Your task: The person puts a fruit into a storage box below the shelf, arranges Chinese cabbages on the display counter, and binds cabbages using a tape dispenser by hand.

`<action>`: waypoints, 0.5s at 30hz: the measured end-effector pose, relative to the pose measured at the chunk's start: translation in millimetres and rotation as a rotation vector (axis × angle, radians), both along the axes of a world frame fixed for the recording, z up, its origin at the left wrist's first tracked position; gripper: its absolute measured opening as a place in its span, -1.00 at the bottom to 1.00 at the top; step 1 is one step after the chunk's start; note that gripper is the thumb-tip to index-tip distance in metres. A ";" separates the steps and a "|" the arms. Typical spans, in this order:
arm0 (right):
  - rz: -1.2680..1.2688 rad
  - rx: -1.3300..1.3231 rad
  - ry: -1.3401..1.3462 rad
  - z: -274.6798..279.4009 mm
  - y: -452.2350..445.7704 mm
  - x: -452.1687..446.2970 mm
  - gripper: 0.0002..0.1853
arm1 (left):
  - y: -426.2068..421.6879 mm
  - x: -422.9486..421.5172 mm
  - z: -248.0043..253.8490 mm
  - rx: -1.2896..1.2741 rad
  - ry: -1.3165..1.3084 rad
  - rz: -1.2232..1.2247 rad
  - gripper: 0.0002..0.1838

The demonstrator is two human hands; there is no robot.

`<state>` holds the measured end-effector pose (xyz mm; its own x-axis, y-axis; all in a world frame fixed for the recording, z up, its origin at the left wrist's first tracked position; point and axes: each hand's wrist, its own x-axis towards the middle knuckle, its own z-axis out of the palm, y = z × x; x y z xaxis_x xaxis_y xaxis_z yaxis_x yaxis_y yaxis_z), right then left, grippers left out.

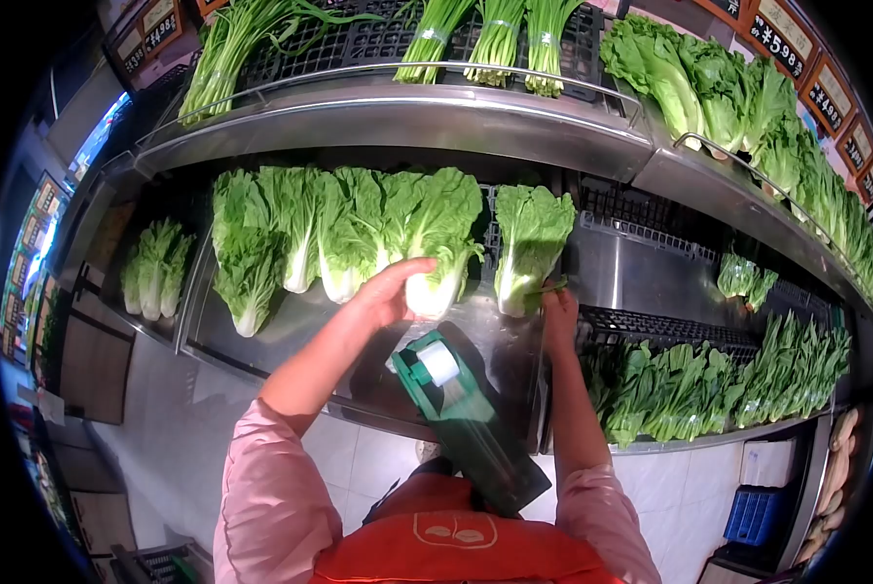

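On the metal shelf, a row of leafy green cabbages stands with white stems toward me. My left hand is closed around the pale base of the cabbage at the row's right end. Another cabbage stands a little apart to the right, partly in shadow. Beside its base, my right hand is closed, with a thin dark green leaf piece at its fingertips. Between my arms is a tall dark green see-through container with a white round part on top.
Above runs a metal shelf edge with a rail and bundled green stalks. Leafy bundles fill the lower right rack. A small cabbage group sits left. A blue crate stands low right.
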<state>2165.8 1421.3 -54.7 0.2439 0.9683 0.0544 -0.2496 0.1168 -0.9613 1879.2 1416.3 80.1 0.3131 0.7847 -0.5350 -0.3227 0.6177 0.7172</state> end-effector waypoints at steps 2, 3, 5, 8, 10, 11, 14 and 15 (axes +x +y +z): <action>0.009 0.017 0.012 -6.7 1.5 2.1 -0.79 | -19.1 -14.7 18.9 -0.017 -0.110 0.033 -0.51; -0.002 0.006 -0.012 -7.4 0.7 2.8 -0.80 | -31.3 -19.9 28.8 -0.013 -0.172 0.057 -0.51; -0.018 -0.013 -0.059 -3.6 -1.4 1.5 -0.84 | -58.0 -30.9 43.0 0.021 -0.240 0.115 -0.43; -0.019 -0.049 -0.230 -10.0 4.4 3.2 -0.85 | -101.5 -54.4 46.1 0.124 -0.349 0.157 -0.35; -0.029 -0.019 -0.277 7.4 -0.8 1.0 -0.87 | -139.9 -61.7 49.3 0.115 -0.510 0.300 -0.32; -0.028 -0.011 -0.303 17.7 -5.2 -0.5 -0.87 | -159.0 -60.3 54.8 0.098 -0.577 0.400 -0.30; -0.046 -0.035 -0.499 28.0 -4.4 1.5 -0.85 | -221.5 -74.3 51.6 0.225 -0.568 0.453 -0.30; -0.046 -0.052 -0.474 23.3 -2.7 1.8 -0.83 | -240.9 -77.2 49.2 0.240 -0.522 0.508 -0.30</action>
